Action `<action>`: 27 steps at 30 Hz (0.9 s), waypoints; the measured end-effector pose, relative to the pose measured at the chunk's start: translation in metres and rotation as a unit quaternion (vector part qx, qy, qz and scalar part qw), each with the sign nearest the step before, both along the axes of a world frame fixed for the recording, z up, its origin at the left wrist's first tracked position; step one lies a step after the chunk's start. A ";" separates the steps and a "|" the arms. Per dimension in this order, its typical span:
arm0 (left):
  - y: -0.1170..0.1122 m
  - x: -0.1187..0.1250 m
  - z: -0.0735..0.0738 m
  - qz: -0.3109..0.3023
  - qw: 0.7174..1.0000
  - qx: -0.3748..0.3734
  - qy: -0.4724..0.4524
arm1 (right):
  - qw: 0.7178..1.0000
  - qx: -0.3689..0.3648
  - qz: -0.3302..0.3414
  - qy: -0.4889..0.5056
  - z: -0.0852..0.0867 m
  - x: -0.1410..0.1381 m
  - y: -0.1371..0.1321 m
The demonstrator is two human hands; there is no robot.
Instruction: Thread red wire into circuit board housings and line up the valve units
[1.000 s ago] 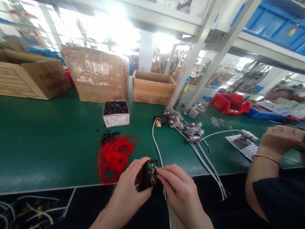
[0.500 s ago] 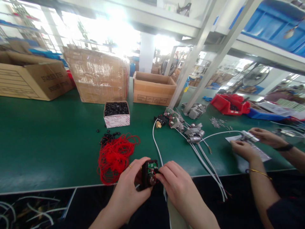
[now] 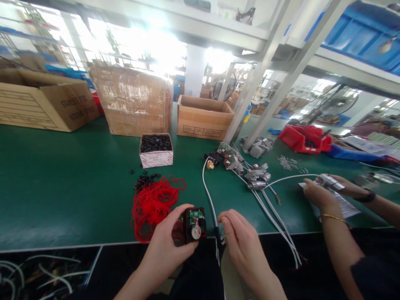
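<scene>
My left hand (image 3: 168, 241) grips a small black housing (image 3: 186, 227) between thumb and fingers, its open side turned toward me. Inside it show a green circuit board (image 3: 195, 214), thin red wires and a round silvery part (image 3: 196, 231). My right hand (image 3: 242, 241) is closed, a little to the right of the housing and apart from it; what its pinched fingertips hold, if anything, is hidden. Beside those fingertips hangs a white cable (image 3: 207, 189) with a black sleeve (image 3: 218, 233), running down over the table edge. A tangle of red cords (image 3: 156, 206) lies left of the housing.
Behind the cords stands a box of small black parts (image 3: 156, 159). Circuit boards (image 3: 229, 156) and metal fittings (image 3: 258, 177) with white cables lie right of centre. At the right, a co-worker's hands (image 3: 321, 193) handle a metal part. Cardboard boxes (image 3: 203, 125) and shelf posts (image 3: 250, 91) stand behind.
My right hand has drawn back from the housing to the right. My left hand still holds the housing, whose inside now shows more fully. The view has shifted slightly.
</scene>
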State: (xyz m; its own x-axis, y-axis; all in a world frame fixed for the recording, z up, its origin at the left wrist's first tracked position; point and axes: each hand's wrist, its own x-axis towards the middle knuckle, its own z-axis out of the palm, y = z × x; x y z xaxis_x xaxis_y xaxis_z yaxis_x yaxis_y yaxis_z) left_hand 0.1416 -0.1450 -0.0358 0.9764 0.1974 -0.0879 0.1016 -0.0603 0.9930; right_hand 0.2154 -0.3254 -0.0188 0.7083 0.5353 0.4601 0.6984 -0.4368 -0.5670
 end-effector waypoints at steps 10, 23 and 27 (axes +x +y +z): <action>0.008 -0.001 -0.003 0.012 0.994 -0.112 0.012 | 0.978 0.158 -0.037 0.131 -0.041 -0.027 0.015; 0.003 -0.011 -0.002 0.049 0.986 -0.157 0.004 | 0.985 0.160 -0.002 0.058 -0.057 -0.049 0.032; -0.001 -0.011 0.000 0.100 0.978 -0.183 0.027 | 0.987 0.143 -0.063 0.034 -0.073 -0.064 0.043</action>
